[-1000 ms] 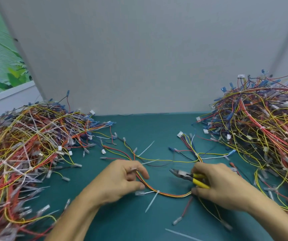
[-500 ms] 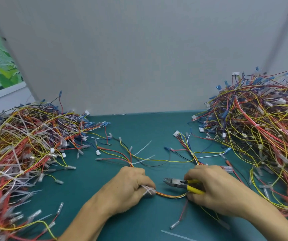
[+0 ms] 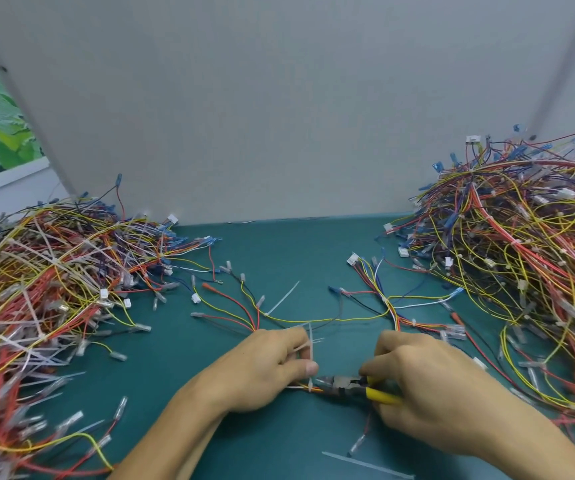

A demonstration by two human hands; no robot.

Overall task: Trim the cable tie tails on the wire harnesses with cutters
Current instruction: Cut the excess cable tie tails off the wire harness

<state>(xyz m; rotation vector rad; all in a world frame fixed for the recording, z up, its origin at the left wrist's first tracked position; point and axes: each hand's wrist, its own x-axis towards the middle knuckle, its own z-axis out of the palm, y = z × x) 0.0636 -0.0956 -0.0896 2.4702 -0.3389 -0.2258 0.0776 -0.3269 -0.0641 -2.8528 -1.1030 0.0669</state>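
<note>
The slim wire harness (image 3: pixel 305 388) of orange, red and yellow strands lies low on the teal rubber mat (image 3: pixel 279 251), its bundled part running straight into the nose of the cutters (image 3: pixel 343 388), a dark steel pair with yellow plastic handles. A white nylon cable tie (image 3: pixel 310 385) cinches the bundle just left of the cutters' tip. Its long pale tail (image 3: pixel 311 348) stands nearly upright above and left of the cutters. The tip of the cutters is at the tie, but whether the blades touch it, or how far apart they are, cannot be told.

The left hand (image 3: pixel 267 370) is left of the cutters. Its fingers are curled and the thumb is pressed forward, pinching the harness next to the tie; the tail rises past its knuckles. The right hand (image 3: pixel 428 393) is closed round the yellow handles, fingers wrapped over them and thumb on top near the pivot.

Beyond the cutters the harness fans out into loose yellow, red, blue and black leads with small white and clear connectors. Below the cutters, towards the person, a cut translucent tie strip (image 3: pixel 365 464) lies flat on the mat. Far to the left of the cutters is a sprawling heap of harnesses with untrimmed white tails (image 3: pixel 47 289). Far to the right rises a taller heap of tangled harnesses (image 3: pixel 521 271). A plain grey panel (image 3: pixel 279 98) stands upright behind everything.
</note>
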